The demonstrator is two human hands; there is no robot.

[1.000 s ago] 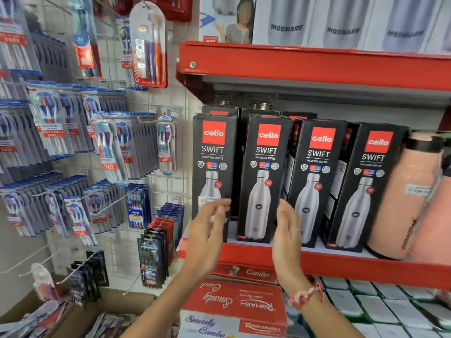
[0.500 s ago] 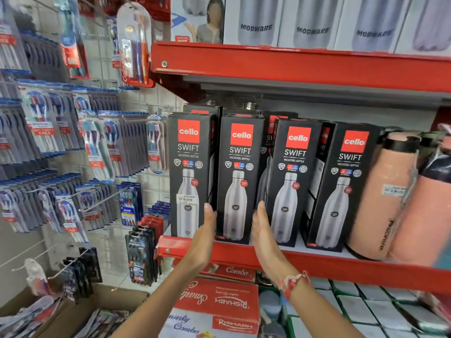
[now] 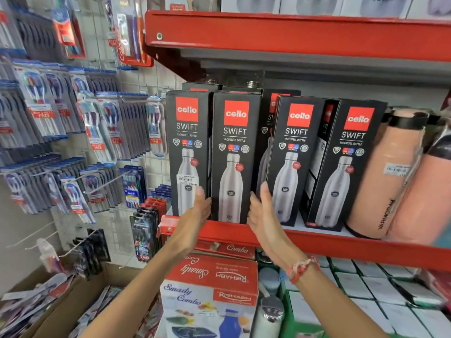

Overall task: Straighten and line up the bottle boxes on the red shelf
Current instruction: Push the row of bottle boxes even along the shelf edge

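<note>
Several black Cello Swift bottle boxes stand upright in a front row on the red shelf. The second box from the left faces me squarely, and both hands press its lower sides. My left hand lies flat on its left edge, between it and the leftmost box. My right hand cups its right edge. The third box and the fourth box stand turned a little to the left, with gaps beside them. More boxes stand behind, mostly hidden.
Two peach flasks stand at the right end of the shelf. Another red shelf hangs close overhead. Toothbrush packs hang on a wire grid to the left. Smarty Combo boxes sit below the shelf.
Both hands have moved in from in front of the boxes and closed onto the sides of the second box. The camera has come closer to the shelf.
</note>
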